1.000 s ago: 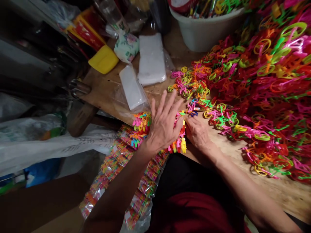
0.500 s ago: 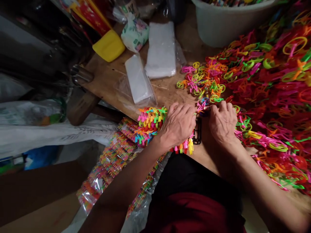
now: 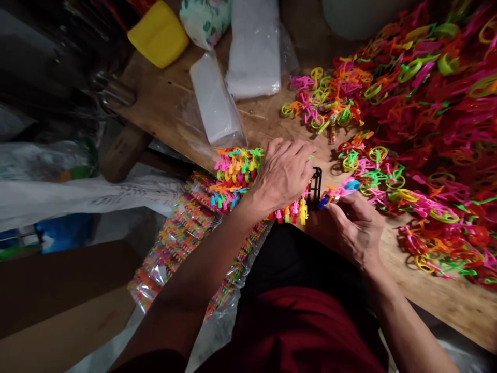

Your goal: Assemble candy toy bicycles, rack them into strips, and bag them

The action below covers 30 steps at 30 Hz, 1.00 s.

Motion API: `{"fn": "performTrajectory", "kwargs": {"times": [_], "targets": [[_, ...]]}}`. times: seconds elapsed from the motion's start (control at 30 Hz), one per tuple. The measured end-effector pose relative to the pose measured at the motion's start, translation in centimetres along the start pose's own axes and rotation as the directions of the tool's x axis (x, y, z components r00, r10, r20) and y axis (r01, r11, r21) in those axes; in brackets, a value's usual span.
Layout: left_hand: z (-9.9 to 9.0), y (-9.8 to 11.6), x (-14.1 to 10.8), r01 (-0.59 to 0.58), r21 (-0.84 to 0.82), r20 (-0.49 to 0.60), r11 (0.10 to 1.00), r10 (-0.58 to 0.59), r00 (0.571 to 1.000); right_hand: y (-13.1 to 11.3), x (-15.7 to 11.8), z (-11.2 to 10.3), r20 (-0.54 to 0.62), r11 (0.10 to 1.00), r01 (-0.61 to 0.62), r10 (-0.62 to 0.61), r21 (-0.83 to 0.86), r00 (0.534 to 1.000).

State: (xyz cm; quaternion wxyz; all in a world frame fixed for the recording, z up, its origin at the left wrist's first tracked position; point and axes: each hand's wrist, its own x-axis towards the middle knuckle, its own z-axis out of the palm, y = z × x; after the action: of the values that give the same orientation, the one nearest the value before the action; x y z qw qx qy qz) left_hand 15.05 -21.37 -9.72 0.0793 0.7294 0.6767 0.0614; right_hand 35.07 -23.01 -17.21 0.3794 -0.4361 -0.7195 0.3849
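My right hand (image 3: 359, 228) pinches a small plastic toy bicycle (image 3: 337, 194), pink and orange with blue wheels, between thumb and fingers. Just left of it stands a black plastic rack (image 3: 315, 187) at the table edge. My left hand (image 3: 285, 173) lies curled over the rack's left side and over rows of bright toy pieces (image 3: 236, 178). Its fingertips point down and hide whatever they grip. A yellow piece (image 3: 303, 211) hangs at the near end of the front row, below that hand.
A big heap of toy bicycles (image 3: 419, 119) covers the table's right, with a smaller cluster (image 3: 322, 98) beside it. Clear-wrapped white stacks (image 3: 215, 98), a yellow container (image 3: 159, 33) and a pale tub (image 3: 361, 18) sit farther back. Bagged toys (image 3: 174, 248) hang below the left edge.
My right hand has come nearer my body and turned, now showing the toy bicycle in its fingers. My left hand stays over the rows. The view has tilted downward.
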Motion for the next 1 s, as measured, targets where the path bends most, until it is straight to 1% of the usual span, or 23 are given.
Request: {"fn": "performTrajectory", "kwargs": {"times": [0.07,0.1,0.17,0.2,0.27,0.33,0.4,0.43,0.5,0.57,0.63,0.67,0.7,0.77,0.83,0.93,1.0], "targets": [[0.0,0.0,0.0,0.005,0.003,0.005,1.0,-0.005,1.0,0.2,-0.3,0.3,-0.027,0.999,0.017,-0.019,-0.052,0.999],[0.0,0.0,0.0,0.007,0.005,0.008,1.0,-0.007,1.0,0.3,-0.4,0.4,-0.016,0.992,0.056,-0.058,-0.115,0.998],[0.0,0.0,0.0,0.007,0.007,0.007,1.0,-0.007,1.0,0.5,-0.8,0.3,0.049,0.952,0.143,-0.135,-0.271,0.99],[0.0,0.0,0.0,0.005,0.005,0.004,1.0,-0.005,1.0,0.7,-1.1,0.3,0.089,0.924,0.159,-0.136,-0.348,0.987],[0.1,0.0,0.0,-0.001,-0.002,0.001,1.0,0.001,1.0,1.0,-1.8,-0.1,0.142,0.871,0.129,-0.069,-0.473,0.987],[0.2,-0.1,0.0,-0.001,-0.009,0.002,1.0,0.001,1.0,1.3,-2.6,-0.6,0.188,0.84,0.104,-0.003,-0.532,0.982],[0.3,-0.2,0.0,0.002,-0.013,0.005,1.0,-0.002,1.0,1.5,-3.3,-1.4,0.202,0.854,0.115,-0.012,-0.507,0.979],[0.3,-0.2,0.0,0.005,-0.016,0.004,1.0,-0.005,1.0,1.5,-3.6,-1.8,0.189,0.874,0.116,-0.028,-0.472,0.982],[0.4,-0.2,0.0,0.008,-0.02,0.0,1.0,-0.008,1.0,1.2,-4.0,-2.2,0.103,0.918,0.077,-0.039,-0.39,0.994],[0.4,-0.2,0.0,0.01,-0.021,-0.005,1.0,-0.01,1.0,0.8,-4.1,-1.9,-0.009,0.969,0.014,-0.016,-0.245,1.0],[0.4,-0.2,0.0,0.007,-0.023,-0.014,1.0,-0.007,1.0,0.5,-4.0,-1.0,-0.07,0.998,-0.016,0.011,-0.066,0.997],[0.4,-0.1,0.0,0.004,-0.025,-0.02,1.0,-0.005,1.0,0.4,-3.8,-0.3,-0.082,1.0,-0.017,0.016,-0.011,0.997],[0.4,-0.1,-0.1,0.002,-0.026,-0.024,1.0,-0.003,1.0,0.3,-3.6,0.3,-0.074,1.0,-0.012,0.013,0.009,0.997],[0.4,-0.1,0.0,0.001,-0.022,-0.025,1.0,-0.002,1.0,0.2,-3.0,1.4,-0.039,0.999,0.017,-0.019,-0.037,0.999],[0.4,-0.1,0.0,0.002,-0.012,-0.017,1.0,-0.002,1.0,0.3,-2.3,2.1,-0.012,0.994,0.073,-0.074,-0.075,0.997],[0.4,-0.1,0.0,-0.003,-0.001,-0.017,1.0,0.003,1.0,0.5,-1.3,2.6,0.034,0.99,0.142,-0.141,-0.019,0.989],[0.3,-0.1,-0.1,-0.01,-0.002,-0.028,1.0,0.009,1.0,0.8,-0.9,2.6,0.083,0.988,0.151,-0.152,0.021,0.985]]}}
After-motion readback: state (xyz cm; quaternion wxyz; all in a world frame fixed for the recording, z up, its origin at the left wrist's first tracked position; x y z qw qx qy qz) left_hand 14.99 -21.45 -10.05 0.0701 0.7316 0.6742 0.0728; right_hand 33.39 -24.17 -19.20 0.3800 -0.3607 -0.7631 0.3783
